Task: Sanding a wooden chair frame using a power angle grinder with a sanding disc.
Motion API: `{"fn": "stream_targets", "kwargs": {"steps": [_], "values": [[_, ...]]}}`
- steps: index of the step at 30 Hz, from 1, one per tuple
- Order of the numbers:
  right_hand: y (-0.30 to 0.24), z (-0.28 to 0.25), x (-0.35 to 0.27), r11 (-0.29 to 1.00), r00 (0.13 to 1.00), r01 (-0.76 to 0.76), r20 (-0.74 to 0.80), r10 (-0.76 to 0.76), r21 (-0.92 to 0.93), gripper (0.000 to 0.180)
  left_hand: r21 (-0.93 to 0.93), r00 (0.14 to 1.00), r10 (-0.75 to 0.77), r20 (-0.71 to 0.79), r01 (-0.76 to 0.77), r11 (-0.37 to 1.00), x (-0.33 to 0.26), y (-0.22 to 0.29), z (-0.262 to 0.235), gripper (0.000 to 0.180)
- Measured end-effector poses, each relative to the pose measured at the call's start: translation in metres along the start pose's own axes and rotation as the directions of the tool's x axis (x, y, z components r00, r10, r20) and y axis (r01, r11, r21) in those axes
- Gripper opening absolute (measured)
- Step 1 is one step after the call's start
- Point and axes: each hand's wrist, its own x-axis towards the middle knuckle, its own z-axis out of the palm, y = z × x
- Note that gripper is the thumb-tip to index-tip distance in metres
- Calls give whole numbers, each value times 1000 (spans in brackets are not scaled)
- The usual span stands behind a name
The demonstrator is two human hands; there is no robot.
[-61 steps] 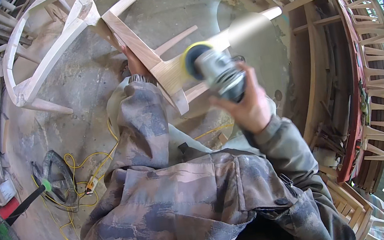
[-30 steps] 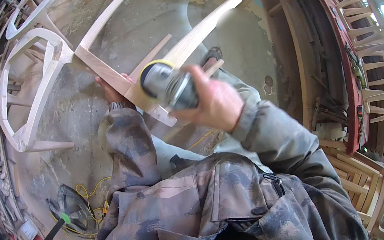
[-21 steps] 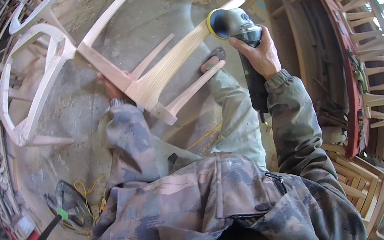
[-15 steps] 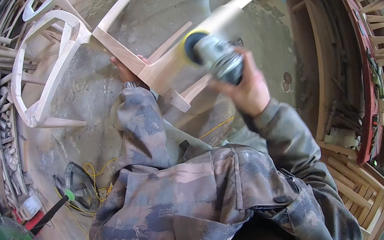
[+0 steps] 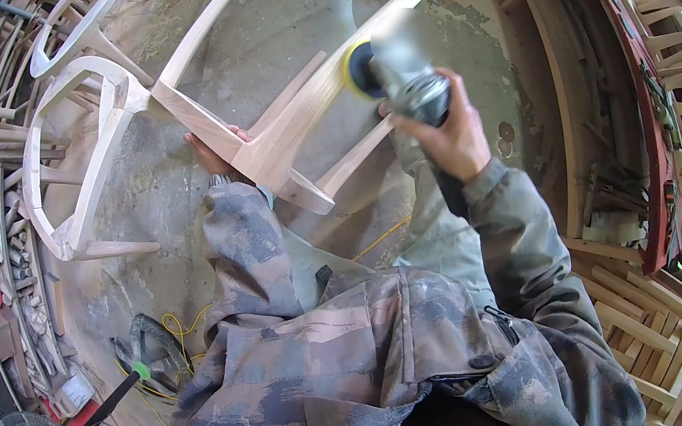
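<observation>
Your right hand (image 5: 452,133) is wrapped round the power sander (image 5: 421,88), while your left hand (image 5: 213,153) grips the wooden frame (image 5: 272,151) at its crosspiece (image 5: 202,119), the palm mostly hidden behind the wood. The round disc (image 5: 361,71) sits at the edge of the frame's long curved piece (image 5: 314,89), out in front of you; blur hides whether they touch. I'd hold the disc even with that curve, press lightly and follow the grain, left fingers well clear. Farther out, mind the yellow cord (image 5: 382,238) on the floor (image 5: 123,285).
</observation>
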Motion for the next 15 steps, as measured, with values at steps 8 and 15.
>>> {"fn": "stream_targets", "kwargs": {"steps": [8,15], "values": [[-27,29,-35,983,976,93,209,-59,-158,83,-50,997,-63,37,65,997,-5,3,-1,99],[-58,36,-41,971,893,115,449,-9,-209,84,-68,999,-42,32,44,997,-12,2,-4,101]]}}
